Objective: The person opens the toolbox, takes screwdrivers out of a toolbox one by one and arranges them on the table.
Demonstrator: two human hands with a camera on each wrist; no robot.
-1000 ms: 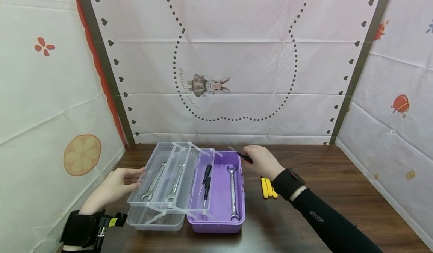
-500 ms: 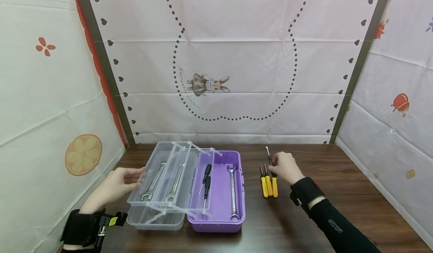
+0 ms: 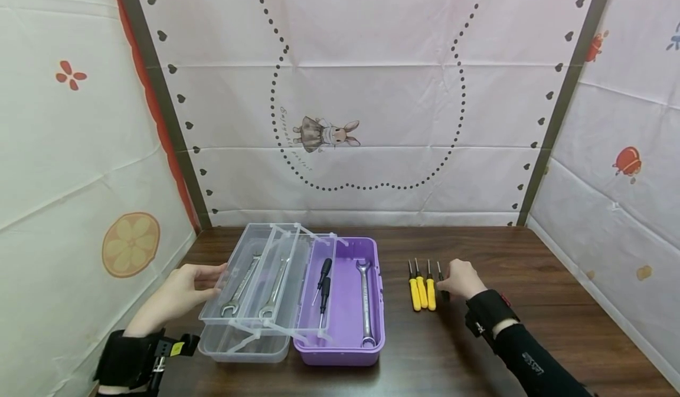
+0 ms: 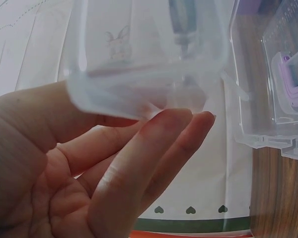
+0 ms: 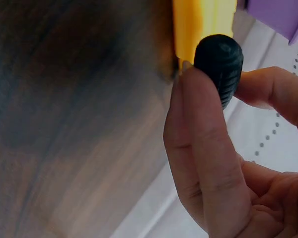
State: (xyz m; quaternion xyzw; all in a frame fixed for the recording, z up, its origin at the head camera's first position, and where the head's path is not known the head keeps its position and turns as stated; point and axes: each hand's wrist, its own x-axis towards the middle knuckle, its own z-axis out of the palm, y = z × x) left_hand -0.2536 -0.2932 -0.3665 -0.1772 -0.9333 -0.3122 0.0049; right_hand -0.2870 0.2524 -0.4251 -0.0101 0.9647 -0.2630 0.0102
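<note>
In the head view my left hand (image 3: 183, 294) holds the left end of a raised clear tray (image 4: 144, 79), fingers under its edge. Through the plastic show two wrenches, one (image 3: 242, 285) left of the other (image 3: 275, 288). My right hand (image 3: 462, 279) pinches a screwdriver with a ribbed black handle (image 5: 219, 62) between thumb and fingertips, low over the table. It is just right of three yellow-handled screwdrivers (image 3: 431, 294) lying side by side, tips pointing away. Much of the black screwdriver is hidden by my fingers.
The purple toolbox (image 3: 340, 358) stands open in the middle, with one wrench (image 3: 365, 302) and two black screwdrivers (image 3: 325, 291) showing inside. A lower clear tray (image 3: 247, 350) hangs at its left. Patterned cloth (image 3: 372, 90) surrounds the wooden table (image 3: 504, 255) on three sides.
My right hand has carried the black screwdriver from above the toolbox's far right corner rightward and down, past the yellow screwdrivers to their right side. The left hand stays on the clear tray.
</note>
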